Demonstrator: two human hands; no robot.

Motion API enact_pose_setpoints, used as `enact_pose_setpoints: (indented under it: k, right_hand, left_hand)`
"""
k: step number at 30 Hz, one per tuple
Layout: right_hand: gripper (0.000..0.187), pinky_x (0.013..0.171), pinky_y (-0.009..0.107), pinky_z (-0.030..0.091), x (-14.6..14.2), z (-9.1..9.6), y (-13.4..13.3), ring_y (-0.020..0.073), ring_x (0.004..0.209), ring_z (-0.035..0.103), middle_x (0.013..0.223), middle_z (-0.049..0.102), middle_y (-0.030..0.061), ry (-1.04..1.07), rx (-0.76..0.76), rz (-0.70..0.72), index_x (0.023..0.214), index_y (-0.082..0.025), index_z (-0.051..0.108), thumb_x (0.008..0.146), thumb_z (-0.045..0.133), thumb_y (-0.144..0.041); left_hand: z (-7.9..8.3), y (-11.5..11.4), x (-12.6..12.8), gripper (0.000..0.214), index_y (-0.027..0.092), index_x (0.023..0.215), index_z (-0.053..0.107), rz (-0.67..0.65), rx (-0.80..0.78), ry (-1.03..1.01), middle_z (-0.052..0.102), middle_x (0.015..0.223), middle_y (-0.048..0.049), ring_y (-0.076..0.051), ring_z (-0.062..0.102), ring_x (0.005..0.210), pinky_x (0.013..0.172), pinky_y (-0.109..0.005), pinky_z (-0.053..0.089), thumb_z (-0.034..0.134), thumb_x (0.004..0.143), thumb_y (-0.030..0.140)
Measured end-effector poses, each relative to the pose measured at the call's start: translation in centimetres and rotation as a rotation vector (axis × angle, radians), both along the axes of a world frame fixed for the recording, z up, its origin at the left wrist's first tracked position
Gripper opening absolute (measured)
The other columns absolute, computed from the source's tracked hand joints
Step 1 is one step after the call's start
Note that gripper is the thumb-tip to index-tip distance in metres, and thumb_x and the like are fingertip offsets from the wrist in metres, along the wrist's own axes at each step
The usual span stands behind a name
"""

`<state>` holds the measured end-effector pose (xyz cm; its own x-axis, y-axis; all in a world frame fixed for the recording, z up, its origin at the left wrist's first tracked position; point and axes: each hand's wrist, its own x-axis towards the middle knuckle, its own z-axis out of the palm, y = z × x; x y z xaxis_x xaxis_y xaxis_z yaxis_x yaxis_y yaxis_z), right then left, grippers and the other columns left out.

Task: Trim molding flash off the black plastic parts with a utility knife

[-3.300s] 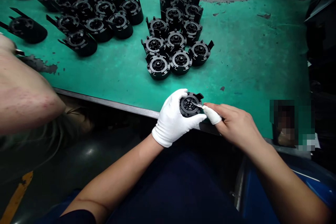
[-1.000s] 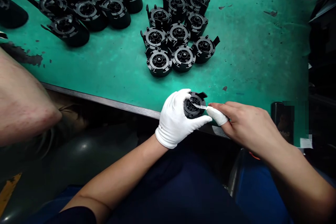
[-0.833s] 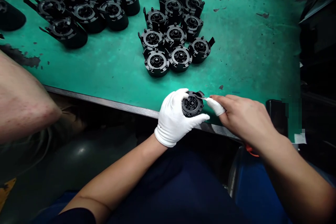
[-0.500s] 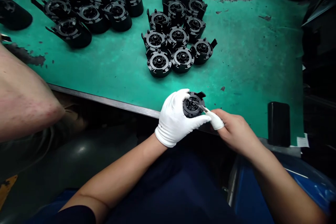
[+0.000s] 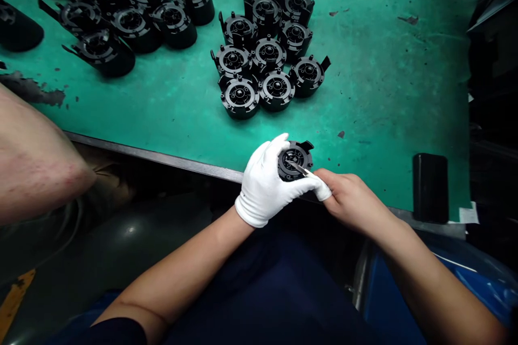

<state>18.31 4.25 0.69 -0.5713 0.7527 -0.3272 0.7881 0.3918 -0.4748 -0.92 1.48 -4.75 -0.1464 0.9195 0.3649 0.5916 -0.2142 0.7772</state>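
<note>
My left hand [image 5: 265,183], in a white glove, is wrapped round a round black plastic housing [image 5: 295,160] at the table's front edge. The housing's ribbed face is turned up toward me, and a tab sticks out at its upper right. In my right hand [image 5: 343,194], bare but for a white cover on the thumb, is a thin metal blade [image 5: 300,168], which looks like a trimming knife. Its tip lies over the inner part of the housing's face. The knife's handle is hidden in my fingers.
Beyond my hands stands a cluster of similar black housings [image 5: 269,54] on the green table [image 5: 384,91]. Another group of housings [image 5: 135,21] stands at the upper left. A dark rectangular object [image 5: 430,188] lies at the right. Another person's arm [image 5: 40,161] reaches in at the left edge.
My right hand and the blade have shifted left across the housing's face, and the blade tip has moved toward its left side. My left hand still grips the housing. The view has shifted slightly.
</note>
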Motion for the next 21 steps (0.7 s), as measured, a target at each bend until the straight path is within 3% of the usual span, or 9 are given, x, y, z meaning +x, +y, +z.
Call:
enact_pose_setpoints:
  k: [3,7,11,17,21]
  right_hand:
    - [0.022,0.064,0.028,0.044,0.4,0.6,0.5,0.0203,0.074,0.069,0.084,0.075,0.0024,0.066,-0.013,0.010,0.098,-0.024,0.068,0.093,0.047,-0.020]
    - [0.028,0.072,0.030,0.049,1.0,1.9,0.9,0.0222,0.087,0.073,0.102,0.078,0.0035,0.080,0.105,-0.040,0.112,-0.026,0.069,0.097,0.045,-0.025]
    - [0.027,0.064,0.032,0.045,1.1,2.6,1.5,0.0244,0.080,0.073,0.095,0.078,0.0028,-0.076,0.129,0.045,0.112,-0.028,0.070,0.098,0.046,-0.030]
    - [0.023,0.054,0.032,0.037,1.1,2.9,2.0,0.0226,0.062,0.066,0.074,0.073,0.0033,-0.202,0.130,0.161,0.097,-0.025,0.069,0.092,0.046,-0.023]
    - [0.027,0.055,0.032,0.039,1.5,3.6,2.1,0.0235,0.066,0.069,0.083,0.076,0.0038,-0.185,0.175,0.196,0.103,-0.027,0.070,0.092,0.046,-0.025]
  left_hand:
    - [0.1,0.0,-0.1,0.091,0.018,0.134,0.050,-0.003,-0.023,-0.009,0.065,0.134,-0.0178,-0.032,0.065,0.122,0.106,-0.048,0.053,0.083,0.065,0.067]
    - [0.0,0.0,-0.1,0.088,0.018,0.131,0.051,-0.041,0.012,-0.029,0.063,0.136,-0.0178,-0.032,0.064,0.124,0.108,-0.048,0.052,0.082,0.065,0.069]
    - [0.0,0.0,-0.1,0.086,0.019,0.129,0.051,-0.020,0.016,-0.017,0.063,0.136,-0.0179,-0.033,0.064,0.124,0.108,-0.049,0.052,0.082,0.066,0.069]
    - [0.2,0.0,0.0,0.081,0.019,0.124,0.051,-0.046,0.001,-0.029,0.063,0.137,-0.0193,-0.034,0.064,0.124,0.107,-0.051,0.053,0.082,0.067,0.068]
    - [0.1,0.0,0.0,0.082,0.020,0.125,0.051,-0.034,0.001,-0.034,0.063,0.137,-0.0190,-0.034,0.064,0.124,0.108,-0.051,0.052,0.082,0.067,0.068]
